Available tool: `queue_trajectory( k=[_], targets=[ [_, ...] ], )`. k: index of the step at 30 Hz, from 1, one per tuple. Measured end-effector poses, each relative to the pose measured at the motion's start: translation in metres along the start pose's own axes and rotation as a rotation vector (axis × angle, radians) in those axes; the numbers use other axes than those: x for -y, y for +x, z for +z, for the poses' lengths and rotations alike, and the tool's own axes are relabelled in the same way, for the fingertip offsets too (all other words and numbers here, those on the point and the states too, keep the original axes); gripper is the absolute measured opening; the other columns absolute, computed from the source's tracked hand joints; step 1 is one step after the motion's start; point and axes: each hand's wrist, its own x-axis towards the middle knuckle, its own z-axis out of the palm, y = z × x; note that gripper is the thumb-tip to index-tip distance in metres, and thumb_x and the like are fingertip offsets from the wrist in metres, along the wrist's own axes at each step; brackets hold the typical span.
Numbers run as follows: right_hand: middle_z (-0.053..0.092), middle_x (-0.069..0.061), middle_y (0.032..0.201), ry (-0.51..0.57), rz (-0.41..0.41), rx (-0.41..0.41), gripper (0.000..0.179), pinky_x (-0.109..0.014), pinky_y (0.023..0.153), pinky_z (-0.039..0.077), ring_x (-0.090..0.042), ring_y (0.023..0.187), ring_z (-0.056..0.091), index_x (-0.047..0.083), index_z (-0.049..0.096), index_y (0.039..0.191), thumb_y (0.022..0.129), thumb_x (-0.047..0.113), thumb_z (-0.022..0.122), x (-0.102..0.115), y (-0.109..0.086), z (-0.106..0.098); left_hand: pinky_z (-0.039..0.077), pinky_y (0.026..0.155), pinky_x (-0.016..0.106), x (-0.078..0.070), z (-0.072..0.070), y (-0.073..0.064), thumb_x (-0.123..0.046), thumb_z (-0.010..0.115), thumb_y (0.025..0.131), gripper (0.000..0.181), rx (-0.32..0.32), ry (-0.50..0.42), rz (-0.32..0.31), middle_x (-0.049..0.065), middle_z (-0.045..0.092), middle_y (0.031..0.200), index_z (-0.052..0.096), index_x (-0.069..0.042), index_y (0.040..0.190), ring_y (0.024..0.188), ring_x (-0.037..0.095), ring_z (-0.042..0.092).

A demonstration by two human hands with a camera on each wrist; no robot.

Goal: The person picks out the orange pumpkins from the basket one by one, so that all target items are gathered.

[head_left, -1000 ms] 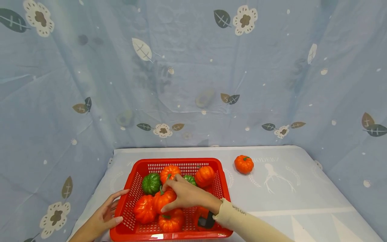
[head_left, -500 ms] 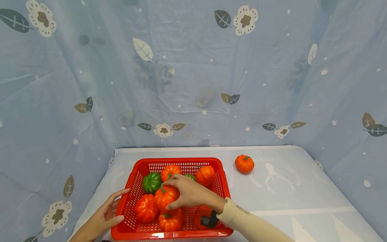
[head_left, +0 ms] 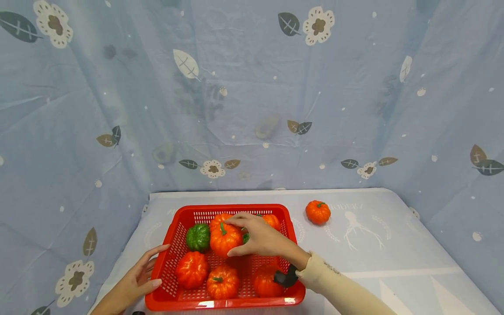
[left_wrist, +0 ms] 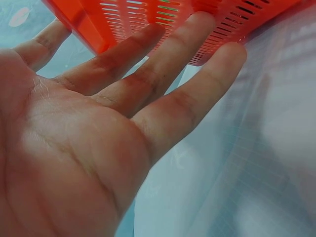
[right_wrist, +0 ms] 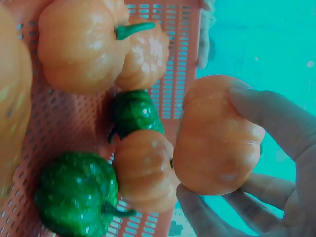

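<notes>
My right hand (head_left: 257, 236) grips a small orange pumpkin (head_left: 226, 239) with a green stem, thumb on one side and fingers on the other. In the right wrist view this held pumpkin (right_wrist: 217, 136) is up above the basket's other contents. At the left side of the red plastic basket (head_left: 220, 303), my left hand (head_left: 135, 280) touches the wall with its fingers extended. The left wrist view has those straight fingers (left_wrist: 173, 111) against the slotted basket wall (left_wrist: 133, 24). Inside the basket lie a green pumpkin (head_left: 198, 237) and orange pumpkins, including one near the front (head_left: 222, 282).
One orange pumpkin (head_left: 318, 212) sits on the cloth-covered table (head_left: 378, 258), right of the basket. Blue patterned fabric (head_left: 252, 109) hangs behind and at both sides. Under the right wrist, another orange pumpkin (head_left: 266, 281) lies in the basket's front right corner.
My right hand has lifted the orange pumpkin from among the others and moved it up and slightly right, toward the back of the basket. My left hand stays at the basket's side.
</notes>
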Motion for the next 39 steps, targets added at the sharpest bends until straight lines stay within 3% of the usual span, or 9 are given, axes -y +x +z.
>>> queue_trajectory(
  k=[6,10,14,17,25,32,39],
  targets=[
    [0.055,0.012,0.140,0.050,0.017,-0.052,0.076,-0.036,0.099,0.052,-0.012,0.121,0.055,0.028,0.058,0.147,0.080,0.052,0.086,-0.010,-0.010,-0.014,0.059,0.087,0.049,0.001,-0.001,0.000,-0.017,0.065,0.099,0.077,0.016,-0.007,0.010,0.029,0.017,0.164,0.019,-0.025,0.161,0.138,0.042,0.046],
    [0.056,0.012,0.140,0.050,0.032,-0.097,0.074,-0.037,0.100,0.052,-0.012,0.125,0.056,0.029,0.059,0.145,0.080,0.053,0.086,-0.019,-0.016,-0.024,0.059,0.089,0.048,0.002,-0.003,0.001,-0.016,0.065,0.099,0.076,0.019,-0.013,0.009,0.027,0.017,0.165,0.021,-0.025,0.161,0.134,0.023,0.054],
    [0.055,0.013,0.141,0.061,0.041,-0.128,0.072,-0.037,0.101,0.052,-0.011,0.125,0.055,0.030,0.060,0.144,0.080,0.050,0.087,-0.029,-0.024,-0.034,0.059,0.088,0.049,0.001,-0.002,0.001,-0.016,0.064,0.100,0.075,0.023,-0.014,0.021,0.029,0.017,0.164,0.020,-0.023,0.160,0.135,0.028,0.053],
    [0.055,0.014,0.139,0.071,0.039,-0.158,0.072,-0.035,0.097,0.054,-0.010,0.121,0.057,0.027,0.060,0.143,0.080,0.048,0.087,-0.039,-0.030,-0.040,0.059,0.086,0.050,0.001,-0.002,0.001,-0.016,0.063,0.101,0.074,0.027,-0.010,0.029,0.031,0.017,0.163,0.020,-0.023,0.160,0.136,0.041,0.049],
    [0.055,0.007,0.143,0.110,0.090,-0.232,0.075,-0.040,0.097,0.056,-0.017,0.120,0.060,0.024,0.061,0.144,0.078,0.048,0.089,-0.064,-0.049,-0.058,0.059,0.085,0.052,0.000,-0.002,0.001,-0.016,0.063,0.101,0.075,0.027,-0.022,0.010,0.031,0.018,0.163,0.020,-0.026,0.161,0.136,0.042,0.050],
    [0.056,0.001,0.142,0.173,0.122,-0.313,0.077,-0.036,0.099,0.055,-0.022,0.119,0.062,0.019,0.059,0.145,0.078,0.041,0.091,-0.090,-0.065,-0.070,0.059,0.083,0.054,0.000,-0.002,0.002,-0.018,0.065,0.099,0.076,0.015,-0.034,-0.019,0.030,0.021,0.163,0.022,-0.028,0.161,0.132,0.041,0.054],
    [0.057,-0.004,0.140,0.161,0.164,-0.393,0.077,-0.047,0.096,0.057,-0.027,0.115,0.065,0.018,0.059,0.145,0.078,0.038,0.091,-0.114,-0.082,-0.080,0.059,0.084,0.053,-0.002,-0.003,0.002,-0.019,0.065,0.100,0.076,0.020,-0.015,-0.026,0.031,0.020,0.163,0.020,-0.029,0.161,0.133,0.039,0.053]
  ],
)
